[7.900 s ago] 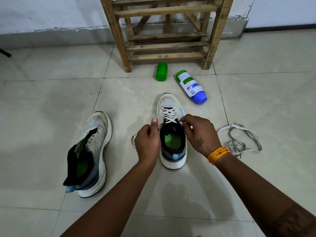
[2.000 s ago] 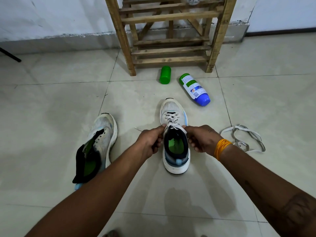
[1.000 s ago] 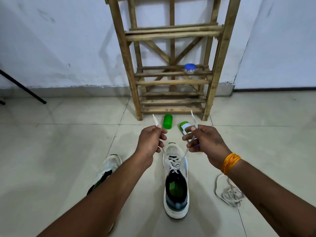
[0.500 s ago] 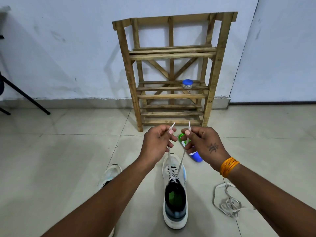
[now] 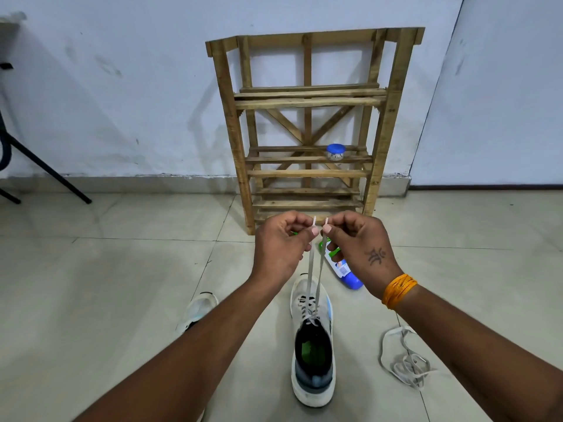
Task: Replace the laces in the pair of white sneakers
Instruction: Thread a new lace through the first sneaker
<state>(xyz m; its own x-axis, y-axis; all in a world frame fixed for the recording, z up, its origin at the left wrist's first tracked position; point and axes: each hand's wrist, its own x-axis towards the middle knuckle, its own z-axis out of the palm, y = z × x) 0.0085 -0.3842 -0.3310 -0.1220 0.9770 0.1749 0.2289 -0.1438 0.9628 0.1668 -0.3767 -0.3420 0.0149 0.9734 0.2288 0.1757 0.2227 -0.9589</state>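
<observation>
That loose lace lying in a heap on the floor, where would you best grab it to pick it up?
Judging by its pose, take the loose lace at the open loop on its far side, coming from above with a two-finger pinch. There a single strand lies flat on the floor tile, away from the knotted bunch nearer you.

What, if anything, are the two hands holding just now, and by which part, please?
Each hand pinches one end of the white flat lace threaded in the white mesh sneaker: left hand and right hand grip just below the tips.

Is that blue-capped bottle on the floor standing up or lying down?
Lying down. The bottle rests on its side on the floor tiles behind the right hand, blue cap pointing toward the person.
</observation>
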